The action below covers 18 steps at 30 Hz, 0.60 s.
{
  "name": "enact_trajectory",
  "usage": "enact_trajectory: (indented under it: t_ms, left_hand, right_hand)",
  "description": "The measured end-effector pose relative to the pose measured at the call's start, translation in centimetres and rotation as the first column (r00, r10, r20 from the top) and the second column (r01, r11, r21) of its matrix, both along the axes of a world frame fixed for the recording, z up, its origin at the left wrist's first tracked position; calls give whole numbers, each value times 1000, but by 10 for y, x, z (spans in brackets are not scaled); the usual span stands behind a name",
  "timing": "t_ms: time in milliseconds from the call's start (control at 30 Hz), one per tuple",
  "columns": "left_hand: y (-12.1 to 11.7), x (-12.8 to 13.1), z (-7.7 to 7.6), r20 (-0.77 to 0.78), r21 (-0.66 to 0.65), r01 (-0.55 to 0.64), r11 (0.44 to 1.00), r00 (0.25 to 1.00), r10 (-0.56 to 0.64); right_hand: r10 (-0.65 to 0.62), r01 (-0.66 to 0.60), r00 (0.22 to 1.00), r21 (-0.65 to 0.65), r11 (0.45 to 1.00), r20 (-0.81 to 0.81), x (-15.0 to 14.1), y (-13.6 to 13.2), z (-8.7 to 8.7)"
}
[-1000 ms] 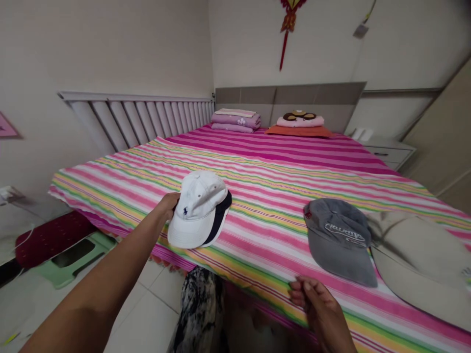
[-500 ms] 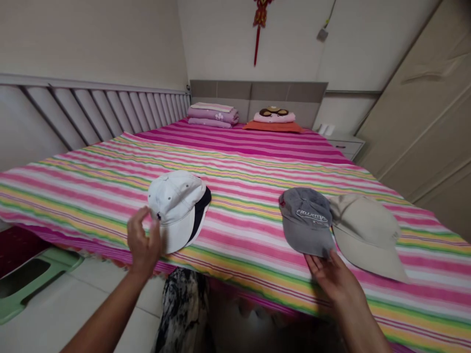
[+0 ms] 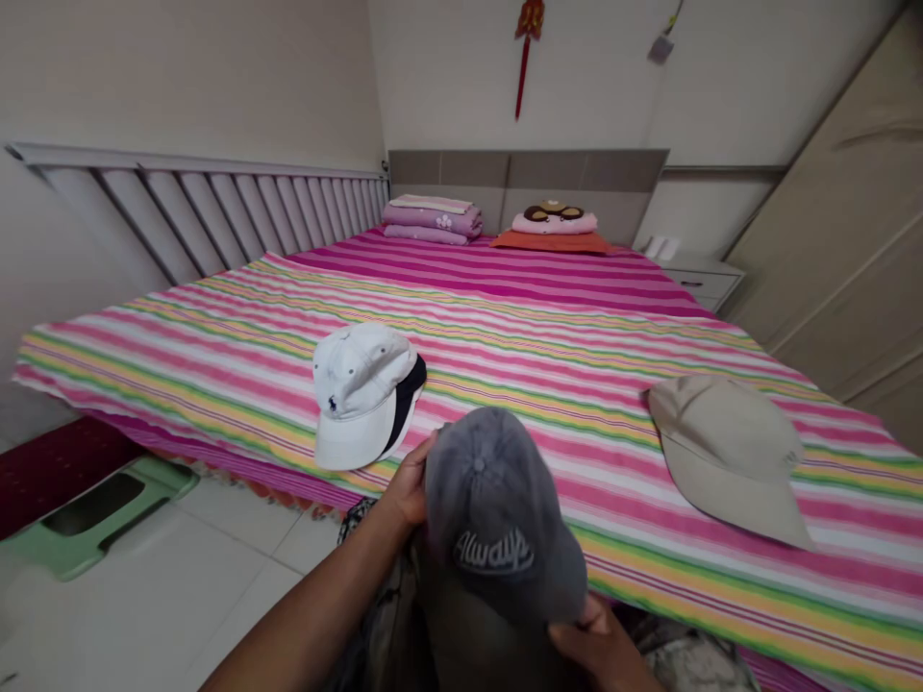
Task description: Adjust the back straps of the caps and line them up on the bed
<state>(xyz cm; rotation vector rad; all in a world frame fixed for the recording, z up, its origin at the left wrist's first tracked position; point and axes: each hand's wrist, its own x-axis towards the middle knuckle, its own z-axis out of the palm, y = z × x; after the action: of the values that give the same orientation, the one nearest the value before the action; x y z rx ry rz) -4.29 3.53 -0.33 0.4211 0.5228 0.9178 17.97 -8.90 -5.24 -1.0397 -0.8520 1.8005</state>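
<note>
Holding the grey cap (image 3: 490,490): I have it between both hands, in front of me at the near edge of the striped cover (image 3: 216,356), with its white lettering (image 3: 494,553) turned up toward me.
Left hand (image 3: 411,490): closed on the left side of the crown; some fingers are hidden by the cloth.
Right hand (image 3: 602,639): gripping the lower right edge between thumb and fingers; whether that is brim or crown rim I cannot tell, as this part is dark.
Grey crown: it looks like soft, washed cloth, so I judge it light, easy to dent, not slippery and hardly fragile.
Grey brim: probably the stiffer part, though shadow hides most of it.
Good hold: I would take the crown's rim at the sides, or the brim's edge, and go gently, since a hard squeeze would likely crumple the top.
White cap (image 3: 357,384): on the cover beyond my left hand, brim toward me, a dark cap (image 3: 410,392) showing at its right side.
Beige cap (image 3: 728,442): over on the right, well apart from the white one.
</note>
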Motion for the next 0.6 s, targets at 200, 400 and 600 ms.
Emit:
enact_trajectory:
  t_ms: [200, 400, 600]
  left_hand:
    - [-26, 10, 14, -78, 254, 63, 965, 996, -44]
    - [-52, 26, 19, -187, 374, 326, 868, 944, -273]
    - [-65, 28, 24, -123, 286, 322, 903, 947, -298]
  right_hand:
    - [247, -249, 969, 71, 966, 23, 14, -16, 12]
    - [86, -108, 992, 284, 953, 87, -4, 3, 53]
    - [-84, -11, 969, 377, 926, 233, -27, 12, 65]
